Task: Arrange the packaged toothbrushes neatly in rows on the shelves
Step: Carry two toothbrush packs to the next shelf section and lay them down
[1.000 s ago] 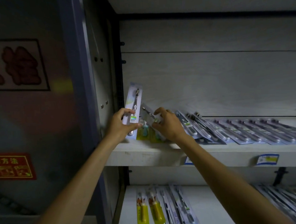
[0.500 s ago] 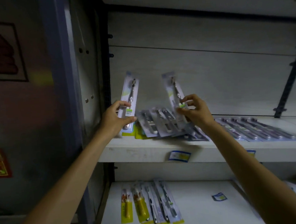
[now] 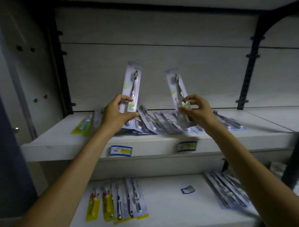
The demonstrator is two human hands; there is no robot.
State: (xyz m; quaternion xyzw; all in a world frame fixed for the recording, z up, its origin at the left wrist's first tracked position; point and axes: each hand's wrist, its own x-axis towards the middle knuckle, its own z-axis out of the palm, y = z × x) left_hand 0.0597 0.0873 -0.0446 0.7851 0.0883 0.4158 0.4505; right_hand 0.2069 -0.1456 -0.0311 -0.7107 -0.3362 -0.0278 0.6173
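Two toothbrush packs are up in the air, one in each hand. The left pack (image 3: 132,89) stands almost straight up and leans a bit to the right at the top. The left hand (image 3: 116,115) holds it near the bottom, with the thumb under it and the fingers curled over its left edge. The right pack (image 3: 178,90) leans the other way, its top tipped to the left. The right hand (image 3: 197,111) pinches its lower part between the thumb and the fingertips.

Both packs are held just above the upper shelf (image 3: 59,149). Under the hands lies a messy pile (image 3: 156,123) of grey packs. They overlap and point different ways. More grey packs (image 3: 229,123) lie to the right of the pile, blurry. At the left end of this shelf sits a yellow pack (image 3: 83,126) with a blue brush in it.

Two blue price tags (image 3: 121,150) are stuck on the front edge of the upper shelf.

On the lower shelf (image 3: 170,214) a tidy row (image 3: 116,200) lies side by side: yellow packs on the left and grey ones next to them. Another bunch of grey packs (image 3: 228,191) lies at a slant on the right. A small blue tag (image 3: 187,189) lies flat between the two groups.

A dark metal bracket (image 3: 248,67) runs up the back wall on the right.
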